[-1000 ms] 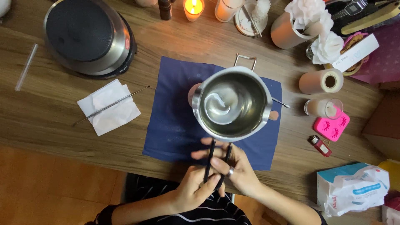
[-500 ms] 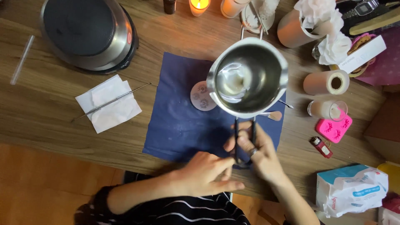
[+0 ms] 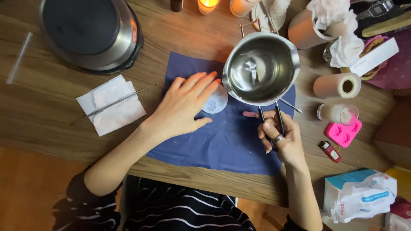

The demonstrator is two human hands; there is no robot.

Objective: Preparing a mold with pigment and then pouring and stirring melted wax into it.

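My right hand (image 3: 280,137) grips the black two-rod handle of a steel melting pot (image 3: 261,68) and holds it above the blue cloth (image 3: 214,141); pale liquid wax lies in the pot's bottom. Flat on the cloth, my left hand (image 3: 184,105) rests with fingers spread, its fingertips touching a small round clear mould (image 3: 215,102) just left of the pot. A pink stick (image 3: 249,114) lies on the cloth under the pot's edge.
A round steel hot plate (image 3: 90,34) stands at the back left. A white tissue with a thin metal tool (image 3: 113,105) lies left of the cloth. Candles, a tape roll (image 3: 338,85), a glass, a pink mould (image 3: 343,130), a lighter and a tissue pack (image 3: 359,194) crowd the right.
My right hand has carried the pot up and to the right. My left hand let go of the handle and moved left onto the cloth beside the round mould.
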